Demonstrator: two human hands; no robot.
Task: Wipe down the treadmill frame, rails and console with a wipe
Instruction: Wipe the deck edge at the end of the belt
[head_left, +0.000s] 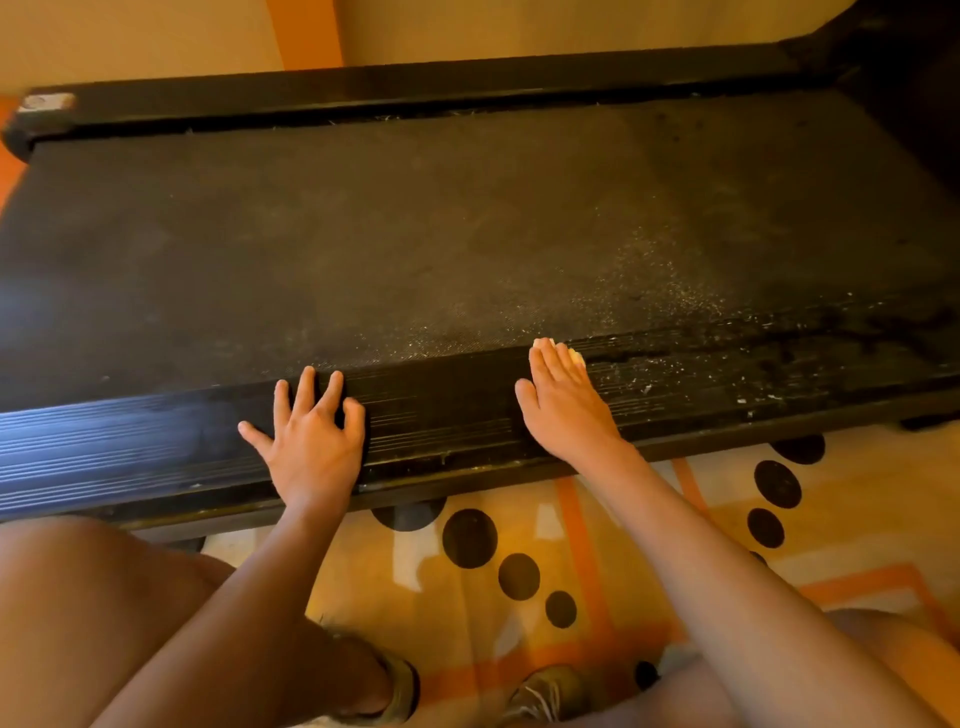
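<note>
A black treadmill lies across the view, its dusty belt (415, 234) in the middle. The ribbed near side rail (441, 415) runs left to right in front of me. My left hand (311, 431) rests on that rail with fingers spread. My right hand (563, 400) lies flat on the rail further right, fingers straight, pressing a small pale wipe (575, 356) that peeks out beside the fingertips. White specks and crumbs cover the rail (727, 374) to the right of that hand. The far side rail (415, 85) runs along the wall.
A patterned floor mat (519, 561) with orange lines and black dots lies under me. My knees and shoes (400, 691) are at the bottom of the view. The treadmill's dark upright base (904, 62) rises at the top right. A beige wall stands behind.
</note>
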